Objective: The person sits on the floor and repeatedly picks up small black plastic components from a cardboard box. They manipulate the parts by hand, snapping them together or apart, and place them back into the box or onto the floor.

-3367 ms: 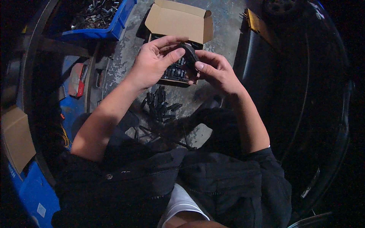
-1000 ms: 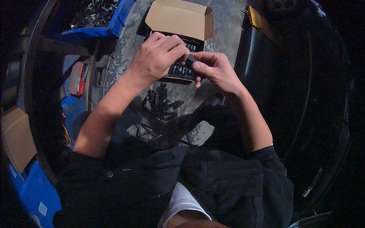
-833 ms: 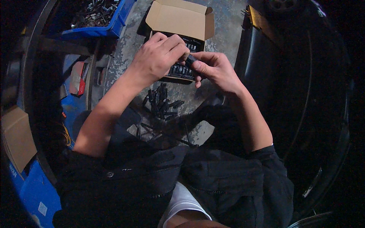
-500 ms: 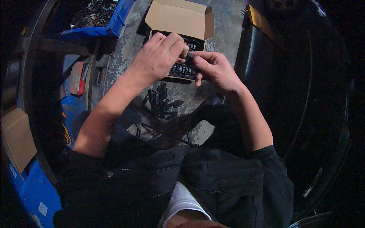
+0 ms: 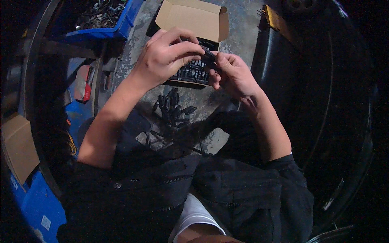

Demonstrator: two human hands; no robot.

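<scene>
Over an open cardboard box [image 5: 194, 18], my right hand [image 5: 239, 77] pinches a small, dark, elongated black part [image 5: 209, 58] between thumb and fingers. My left hand [image 5: 162, 56] comes in from the other side, its fingers bent and its fingertips closed at the part's upper left end. Below the hands, rows of small black pieces with shiny metal bits [image 5: 193, 74] fill the box; my left hand covers some of them. Nearer to me lies a loose pile of similar-looking black parts [image 5: 172, 107]. The exact kind of the held part is too dark to make out.
A blue bin [image 5: 121, 30] of mixed metal pieces stands at the far left. Below it sits a red and white box [image 5: 84, 83]. Cardboard [image 5: 20, 141] and a blue container [image 5: 40, 206] are at the left edge. A large dark glossy object [image 5: 265, 60] lies to the right.
My left hand has shifted slightly left and its fingers have loosened and stretched out. My right hand has moved a little right and down, and more of the black part shows.
</scene>
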